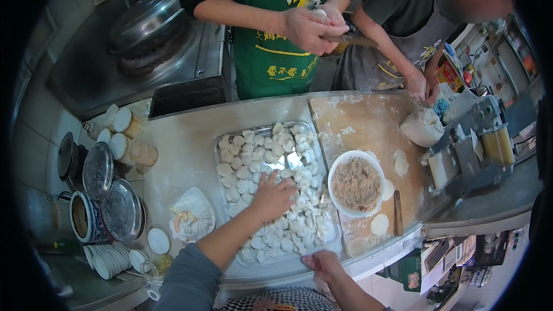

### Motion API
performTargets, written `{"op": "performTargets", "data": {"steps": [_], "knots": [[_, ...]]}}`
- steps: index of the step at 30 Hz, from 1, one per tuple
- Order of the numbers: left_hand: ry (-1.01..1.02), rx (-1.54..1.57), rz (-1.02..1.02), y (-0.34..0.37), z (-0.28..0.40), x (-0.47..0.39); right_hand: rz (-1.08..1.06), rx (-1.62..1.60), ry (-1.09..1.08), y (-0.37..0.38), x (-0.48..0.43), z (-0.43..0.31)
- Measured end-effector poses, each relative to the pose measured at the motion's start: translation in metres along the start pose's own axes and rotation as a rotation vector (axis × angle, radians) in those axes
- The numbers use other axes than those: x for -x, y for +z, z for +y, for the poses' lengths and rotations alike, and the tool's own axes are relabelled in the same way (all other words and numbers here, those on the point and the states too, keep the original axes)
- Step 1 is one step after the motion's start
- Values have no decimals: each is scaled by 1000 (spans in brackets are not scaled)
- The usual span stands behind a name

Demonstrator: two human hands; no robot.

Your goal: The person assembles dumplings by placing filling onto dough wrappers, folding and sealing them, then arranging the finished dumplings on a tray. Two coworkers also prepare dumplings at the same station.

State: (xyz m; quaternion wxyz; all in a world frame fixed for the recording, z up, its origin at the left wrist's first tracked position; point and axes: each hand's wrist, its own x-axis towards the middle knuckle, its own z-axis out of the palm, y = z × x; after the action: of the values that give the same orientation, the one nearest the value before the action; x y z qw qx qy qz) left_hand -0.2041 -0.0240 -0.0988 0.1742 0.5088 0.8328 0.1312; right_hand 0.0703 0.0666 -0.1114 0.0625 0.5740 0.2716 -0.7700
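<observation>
My left hand (273, 198) reaches over a rectangular metal tray (240, 255) of many small white dumplings (298, 224), its fingers spread among those near the middle. Nothing shows in its grasp, and whether the fingertips press on the dumplings is hard to see. By the tray's front right corner, at the counter edge, is my right hand (327, 265) with its fingers curled. Whether it grips the rim or anything else cannot be made out. Bare shiny metal shows among the dumplings near the tray's far middle.
Right of the tray stands a white bowl of minced filling (357, 183) on a floury wooden board (358, 125), beside dough wrappers (379, 224) and a flat stick (398, 214). A cloth bundle (194, 215) and jars (128, 123) lie left. Opposite, a person in a green apron (276, 60) shapes dough beside a co-worker (397, 30).
</observation>
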Motion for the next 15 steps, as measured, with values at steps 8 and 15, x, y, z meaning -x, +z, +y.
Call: {"op": "performTargets", "data": {"steps": [8,15], "knots": [[-276,-95,305,-27,-45,-57,-94,173,-147,69,-19,17],[-259,-43,74,-20,-37,-54,-51,178,-116,68,-14,41]]}}
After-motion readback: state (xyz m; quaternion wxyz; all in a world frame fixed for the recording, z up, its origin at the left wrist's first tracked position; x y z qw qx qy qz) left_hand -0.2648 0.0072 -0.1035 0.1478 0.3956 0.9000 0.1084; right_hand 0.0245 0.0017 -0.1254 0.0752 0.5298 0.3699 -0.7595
